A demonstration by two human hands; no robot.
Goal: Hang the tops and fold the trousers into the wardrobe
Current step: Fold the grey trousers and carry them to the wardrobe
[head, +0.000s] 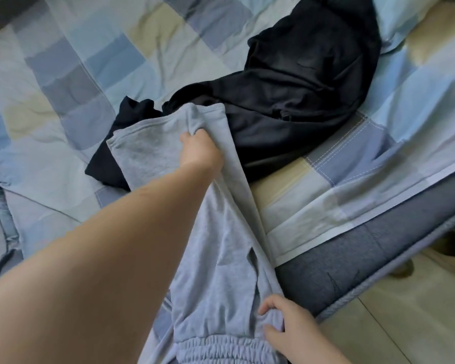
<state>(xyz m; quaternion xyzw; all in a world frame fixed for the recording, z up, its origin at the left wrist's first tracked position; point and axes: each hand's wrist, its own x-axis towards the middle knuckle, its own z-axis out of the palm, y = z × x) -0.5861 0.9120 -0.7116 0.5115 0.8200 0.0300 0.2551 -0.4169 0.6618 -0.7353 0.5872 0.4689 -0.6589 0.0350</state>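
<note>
1. Head view, nearest the camera: the elastic waistband of a pair of grey trousers (pixel 216 258) sits at the bottom edge, gathered and crinkled. The trousers stretch away from there, up the middle of the picture, onto a bed.
2. The right hand (pixel 286 327), at the near right, grips the trousers just above the waistband. Its fingers are curled into a bunched fold of the cloth, thumb on the left side.
3. The left hand (pixel 199 148) reaches far forward on a bare arm that crosses the picture from the near left. Its fingers are closed tight around a pinch of grey cloth near the leg hems, and the knuckles face the camera.
4. The hem end of the trousers rests partly on a pile of black clothes (pixel 300 82), which lies crumpled on the far middle and right of the bed.
5. The bed is covered by a checked quilt (pixel 63 74) in pale blue, darker blue, cream and white squares, wrinkled throughout.
6. A grey mattress edge (pixel 352 258) runs diagonally along the near right.
7. Beyond it, at the far right bottom, pale floor tiles (pixel 405 324) show, with a pair of tan slippers (pixel 441 245) partly tucked under the bed.
</note>
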